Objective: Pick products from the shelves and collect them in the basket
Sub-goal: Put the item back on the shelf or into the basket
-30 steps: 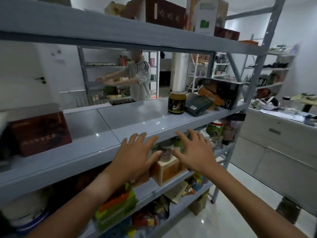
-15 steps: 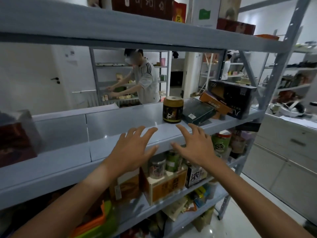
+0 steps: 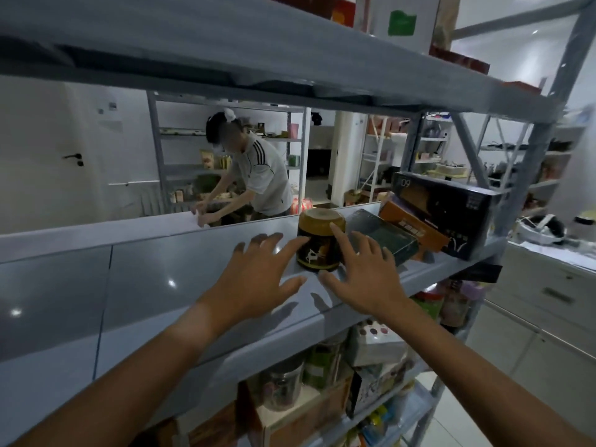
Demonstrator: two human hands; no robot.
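Both hands are reaching over the grey shelf (image 3: 200, 272) with fingers spread and nothing gripped. The left hand (image 3: 258, 279) is hovering just left of the black-and-gold canister (image 3: 319, 240); the right hand (image 3: 364, 279) is flanking its right side, one fingertip overlapping the canister. Beyond, a dark green box (image 3: 383, 235), an orange box (image 3: 412, 227) and a black box (image 3: 448, 211) are lying beside it. Farther back, a person in a striped shirt (image 3: 258, 175) is bending over another shelving unit.

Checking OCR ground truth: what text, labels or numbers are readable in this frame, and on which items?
"09": pale digits on the long black cardboard box on the grey metal shelf.
Round gold-and-black tin: white deer figure only, no readable words.
Dark green flat box, orange box, white carton with green patch: print too blurred.
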